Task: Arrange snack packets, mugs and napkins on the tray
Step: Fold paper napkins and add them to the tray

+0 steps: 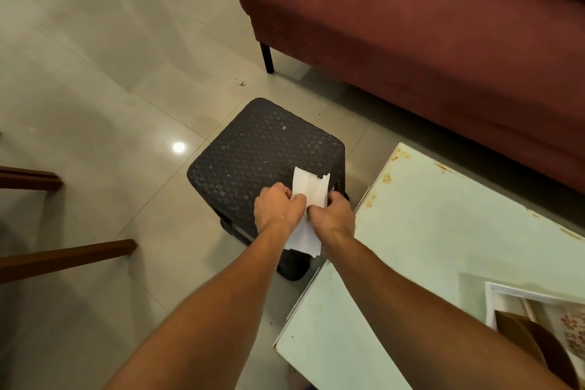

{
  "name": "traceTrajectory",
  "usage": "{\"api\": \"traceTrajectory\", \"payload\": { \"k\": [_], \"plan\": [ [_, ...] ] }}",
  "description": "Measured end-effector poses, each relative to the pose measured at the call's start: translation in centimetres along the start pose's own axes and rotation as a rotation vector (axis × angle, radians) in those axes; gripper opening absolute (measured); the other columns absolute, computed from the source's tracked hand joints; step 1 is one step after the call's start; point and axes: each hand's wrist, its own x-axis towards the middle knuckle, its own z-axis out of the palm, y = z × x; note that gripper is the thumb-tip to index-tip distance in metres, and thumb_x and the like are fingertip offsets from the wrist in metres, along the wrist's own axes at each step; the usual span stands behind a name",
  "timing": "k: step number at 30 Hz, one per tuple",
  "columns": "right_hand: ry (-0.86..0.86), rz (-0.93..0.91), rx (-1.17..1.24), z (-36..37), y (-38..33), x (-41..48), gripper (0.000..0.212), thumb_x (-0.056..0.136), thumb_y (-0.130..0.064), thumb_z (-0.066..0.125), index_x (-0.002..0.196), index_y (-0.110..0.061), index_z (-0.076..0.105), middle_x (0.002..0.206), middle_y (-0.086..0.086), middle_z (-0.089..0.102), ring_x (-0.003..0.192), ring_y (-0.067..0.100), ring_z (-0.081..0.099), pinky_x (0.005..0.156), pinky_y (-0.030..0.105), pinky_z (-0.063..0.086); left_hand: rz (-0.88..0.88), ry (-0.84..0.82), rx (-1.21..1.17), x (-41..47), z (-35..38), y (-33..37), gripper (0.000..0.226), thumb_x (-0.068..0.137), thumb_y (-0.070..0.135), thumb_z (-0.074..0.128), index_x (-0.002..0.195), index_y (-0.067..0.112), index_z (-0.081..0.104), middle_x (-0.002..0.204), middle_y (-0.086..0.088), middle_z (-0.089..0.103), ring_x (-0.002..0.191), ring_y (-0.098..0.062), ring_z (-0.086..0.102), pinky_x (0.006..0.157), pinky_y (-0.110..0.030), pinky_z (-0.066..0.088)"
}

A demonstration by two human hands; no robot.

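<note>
Both: left hand, right hand pinch napkin between them.

A dark woven stool stands just beside a pale green table, near a maroon sofa.

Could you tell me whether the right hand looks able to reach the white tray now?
Probably yes. The right hand pinches the napkin over the stool, and the white tray lies on the table near that forearm, with only bare tabletop between them. The left hand also holds the napkin.
</note>
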Motion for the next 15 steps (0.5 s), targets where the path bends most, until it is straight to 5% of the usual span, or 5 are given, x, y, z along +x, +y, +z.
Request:
{"api": "traceTrajectory", "payload": {
  "k": [5, 11, 15],
  "plan": [
    [0.147, -0.173, -0.118, -1.5, 0.2, -1.1, 0.036, 0.09, -0.035, 0.07, 0.12, -0.021, 0.058, 0.117, 0.003, 0.068, 0.101, 0.027, 0.069, 0.085, 0.042, 0.06, 0.108, -0.075, -0.276, -1.8, 0.5, 1.5, 0.013, 0.085, 0.029, 0.064, 0.096, 0.024, 0.058, 0.088, 0.007, 0.064, 0.082, -0.013, 0.063, 0.065, -0.026, 0.047],
    [0.278, -0.229, -0.102, -7.2, 1.4, -1.9, 0.038, 0.092, -0.043, 0.066, 0.125, -0.026, 0.059, 0.121, -0.001, 0.065, 0.102, 0.022, 0.066, 0.085, 0.032, 0.055, 0.153, -0.097, -0.404, -5.9, 3.1, 5.5, 0.027, 0.096, 0.05, 0.057, 0.11, 0.027, 0.063, 0.097, 0.01, 0.068, 0.09, -0.01, 0.065, 0.086, -0.033, 0.056],
    [0.277, -0.277, -0.098, -12.9, 3.8, -3.3, 0.04, 0.093, -0.046, 0.063, 0.127, -0.025, 0.061, 0.125, -0.001, 0.062, 0.1, 0.017, 0.062, 0.089, 0.029, 0.053, 0.185, -0.179, -0.454, -10.3, 5.0, 9.7, 0.037, 0.094, 0.064, 0.051, 0.102, 0.032, 0.066, 0.094, 0.013, 0.069, 0.09, -0.011, 0.066, 0.082, -0.029, 0.052]
  ]
}}
